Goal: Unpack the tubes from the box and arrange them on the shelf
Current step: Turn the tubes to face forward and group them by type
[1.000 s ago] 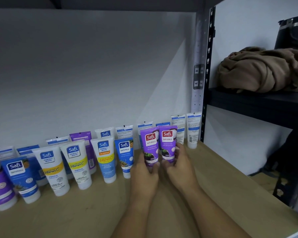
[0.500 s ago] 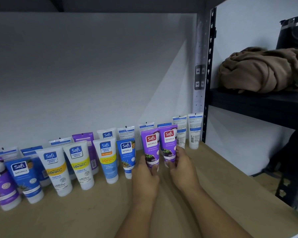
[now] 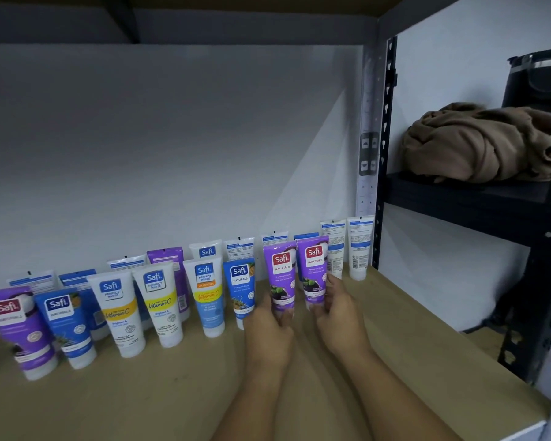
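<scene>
Two rows of Safi tubes stand cap-down along the back of the wooden shelf point(image 3: 172, 396). At the right end of the front row are two purple tubes. My left hand point(image 3: 268, 329) grips the left purple tube point(image 3: 281, 275) at its base. My right hand point(image 3: 339, 316) grips the right purple tube point(image 3: 314, 268) the same way. Both tubes stand upright, side by side, with their caps hidden by my fingers. To their left stand a blue tube point(image 3: 240, 288) and several white tubes point(image 3: 204, 294). No box is in view.
The back row of tubes point(image 3: 360, 246) leans on the white wall. A black metal upright point(image 3: 384, 148) bounds the shelf on the right. Beyond it, a darker shelf holds a crumpled brown cloth point(image 3: 477, 144) and a black container point(image 3: 535, 81).
Both hands have pushed the two purple tubes a little farther back toward the row. The view has shifted slightly; the other tubes stand as before.
</scene>
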A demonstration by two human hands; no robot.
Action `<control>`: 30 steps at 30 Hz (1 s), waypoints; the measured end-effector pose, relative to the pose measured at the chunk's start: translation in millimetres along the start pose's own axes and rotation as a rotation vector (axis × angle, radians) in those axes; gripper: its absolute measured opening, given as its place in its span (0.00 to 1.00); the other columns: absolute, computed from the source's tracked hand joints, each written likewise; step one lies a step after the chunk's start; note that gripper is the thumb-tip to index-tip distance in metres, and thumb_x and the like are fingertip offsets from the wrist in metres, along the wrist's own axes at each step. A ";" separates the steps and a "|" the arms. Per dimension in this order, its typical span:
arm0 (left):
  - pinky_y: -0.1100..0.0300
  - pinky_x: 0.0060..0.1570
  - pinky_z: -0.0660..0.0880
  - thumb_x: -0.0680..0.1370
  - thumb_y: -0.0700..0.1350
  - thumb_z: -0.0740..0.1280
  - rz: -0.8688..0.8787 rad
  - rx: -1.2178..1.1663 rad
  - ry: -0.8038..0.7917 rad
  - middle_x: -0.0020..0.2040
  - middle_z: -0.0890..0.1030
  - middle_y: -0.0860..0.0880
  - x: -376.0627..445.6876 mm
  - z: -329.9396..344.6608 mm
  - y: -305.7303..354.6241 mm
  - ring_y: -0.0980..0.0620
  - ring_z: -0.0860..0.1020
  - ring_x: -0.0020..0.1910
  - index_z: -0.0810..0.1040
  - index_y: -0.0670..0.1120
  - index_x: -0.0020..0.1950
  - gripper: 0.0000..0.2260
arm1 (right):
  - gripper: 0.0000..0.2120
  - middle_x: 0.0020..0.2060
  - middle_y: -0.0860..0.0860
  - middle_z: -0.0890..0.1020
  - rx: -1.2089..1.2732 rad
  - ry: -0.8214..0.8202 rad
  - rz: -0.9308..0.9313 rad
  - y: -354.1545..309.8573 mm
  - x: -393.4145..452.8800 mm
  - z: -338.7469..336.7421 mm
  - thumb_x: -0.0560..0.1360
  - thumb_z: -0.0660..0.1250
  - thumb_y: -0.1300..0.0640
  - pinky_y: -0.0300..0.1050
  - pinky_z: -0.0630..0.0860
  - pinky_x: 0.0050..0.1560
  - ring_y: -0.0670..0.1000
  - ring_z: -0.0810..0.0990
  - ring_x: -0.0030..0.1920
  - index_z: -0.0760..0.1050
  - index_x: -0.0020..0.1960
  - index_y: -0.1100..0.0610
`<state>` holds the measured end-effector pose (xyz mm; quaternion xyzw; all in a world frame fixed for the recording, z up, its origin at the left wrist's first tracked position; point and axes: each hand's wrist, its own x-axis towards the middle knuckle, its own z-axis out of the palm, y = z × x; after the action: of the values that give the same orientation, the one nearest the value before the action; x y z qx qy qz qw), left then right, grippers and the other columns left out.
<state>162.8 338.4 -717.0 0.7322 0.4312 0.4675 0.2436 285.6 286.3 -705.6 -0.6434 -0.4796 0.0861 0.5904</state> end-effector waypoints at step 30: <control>0.59 0.50 0.71 0.74 0.36 0.67 -0.520 0.123 0.637 0.49 0.82 0.43 -70.9 -381.6 -170.4 0.43 0.80 0.51 0.77 0.42 0.55 0.10 | 0.14 0.45 0.49 0.82 0.138 -0.511 -0.057 -181.6 -170.3 334.2 0.68 0.71 0.63 0.48 0.80 0.51 0.48 0.82 0.44 0.77 0.51 0.53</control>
<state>-260.9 346.6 -710.6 0.4309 0.6829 0.5667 0.1638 -123.7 361.6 -726.5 -0.5454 -0.6240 0.2614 0.4949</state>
